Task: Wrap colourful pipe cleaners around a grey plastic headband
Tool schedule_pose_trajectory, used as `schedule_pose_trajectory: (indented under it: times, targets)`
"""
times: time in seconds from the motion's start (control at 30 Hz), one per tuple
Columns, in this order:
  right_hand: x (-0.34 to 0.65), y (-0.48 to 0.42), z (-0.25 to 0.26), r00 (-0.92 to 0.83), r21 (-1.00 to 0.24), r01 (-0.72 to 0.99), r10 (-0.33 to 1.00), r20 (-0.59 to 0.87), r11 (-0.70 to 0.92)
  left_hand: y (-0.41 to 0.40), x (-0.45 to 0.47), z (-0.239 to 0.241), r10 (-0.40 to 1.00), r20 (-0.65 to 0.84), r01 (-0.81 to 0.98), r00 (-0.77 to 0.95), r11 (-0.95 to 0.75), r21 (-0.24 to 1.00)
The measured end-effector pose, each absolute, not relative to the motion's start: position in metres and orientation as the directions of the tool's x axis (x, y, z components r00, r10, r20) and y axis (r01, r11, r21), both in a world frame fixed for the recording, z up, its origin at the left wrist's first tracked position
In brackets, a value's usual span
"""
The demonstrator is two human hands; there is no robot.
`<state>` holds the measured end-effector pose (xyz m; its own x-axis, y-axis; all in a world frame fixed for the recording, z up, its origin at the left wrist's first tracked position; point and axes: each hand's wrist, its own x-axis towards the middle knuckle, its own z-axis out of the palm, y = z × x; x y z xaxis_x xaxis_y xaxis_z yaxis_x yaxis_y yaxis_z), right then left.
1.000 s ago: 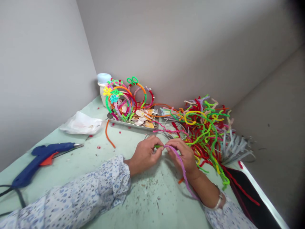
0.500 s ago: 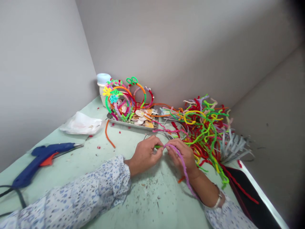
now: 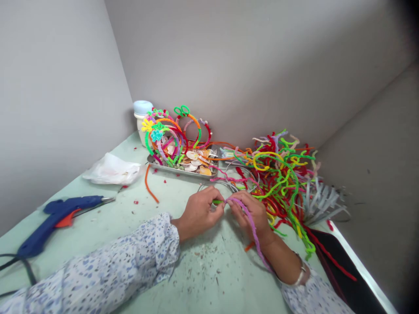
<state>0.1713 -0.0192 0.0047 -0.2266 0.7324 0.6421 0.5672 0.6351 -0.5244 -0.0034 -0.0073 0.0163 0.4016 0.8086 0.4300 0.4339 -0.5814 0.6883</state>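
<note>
A purple pipe cleaner [image 3: 251,222] runs from between my fingertips, over my right hand [image 3: 250,213] and down along the wrist. My right hand pinches it near its upper end. My left hand [image 3: 201,211] is closed in a pinch on a short green fuzzy piece [image 3: 217,202], which meets the purple one where the two hands almost touch. Fingers cover most of the green piece, so its full shape is hidden. Just behind the hands lie thin grey wire loops [image 3: 229,186] and a pink pipe cleaner [image 3: 234,179].
A metal tray [image 3: 183,171] of shells and decorated headbands [image 3: 198,126] stands behind. Tangled pipe cleaners [image 3: 281,174] and grey strips [image 3: 322,200] lie right. At left are a blue glue gun [image 3: 62,213], a white plastic bag [image 3: 113,170] and a lidded bottle [image 3: 142,113].
</note>
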Motion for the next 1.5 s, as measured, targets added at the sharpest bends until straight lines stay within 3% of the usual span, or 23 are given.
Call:
schedule_pose_trajectory:
  times: [0.53, 0.8, 1.27, 1.5]
  targets:
    - [0.17, -0.0193, 0.0035, -0.154, -0.523, 0.647, 0.767, 0.623, 0.555, -0.0079, -0.0026, 0.0162, 0.811, 0.437, 0.469, 0.389, -0.583, 0.663]
    - [0.1724, -0.0197, 0.0027, -0.145, -0.615, 0.567, 0.801, 0.58, 0.548, -0.0071, -0.0028, 0.0152, 0.809, 0.435, 0.453, 0.395, -0.583, 0.674]
    - [0.1691, -0.0186, 0.0027, -0.137, -0.535, 0.63, 0.759, 0.636, 0.563, -0.0073, -0.0021, 0.014, 0.821, 0.421, 0.473, 0.385, -0.567, 0.674]
    - [0.1686, -0.0191, 0.0036, -0.12, -0.59, 0.605, 0.794, 0.596, 0.534, -0.0062, -0.0027, 0.0126, 0.822, 0.415, 0.462, 0.391, -0.565, 0.684]
